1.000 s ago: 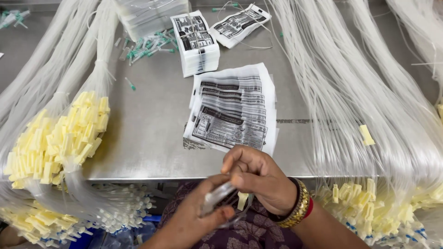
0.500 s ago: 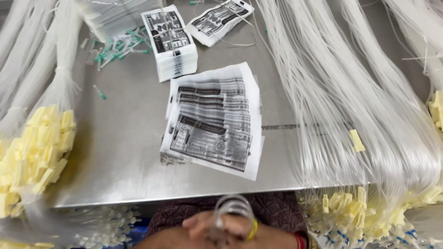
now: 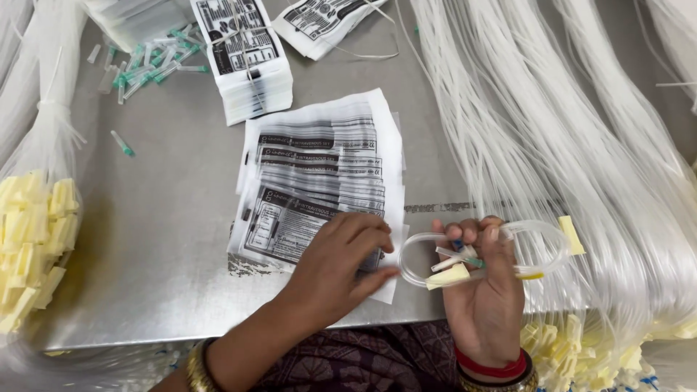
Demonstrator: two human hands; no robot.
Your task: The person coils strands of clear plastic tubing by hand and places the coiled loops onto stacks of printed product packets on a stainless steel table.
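My right hand (image 3: 483, 297) holds a coiled loop of clear tubing (image 3: 486, 250) with pale yellow end caps, a small green-tipped part tucked inside the coil. It hovers just right of a fanned stack of printed white pouches (image 3: 319, 174) on the steel table (image 3: 167, 239). My left hand (image 3: 337, 265) lies palm down on the nearest pouch of that stack, fingers spread and touching its right edge. The two hands are close, almost touching.
A tied bundle of pouches (image 3: 243, 54) and another loose pouch pile (image 3: 323, 22) sit at the back. Green-capped needles (image 3: 149, 65) are scattered back left. Long clear tubing bundles (image 3: 581, 145) cover the right side; yellow-capped tube ends (image 3: 33, 239) lie at left.
Both hands rose from below the table edge onto the table. The coiled tubing now sits in my right hand, and my left hand has reached onto the pouch stack.
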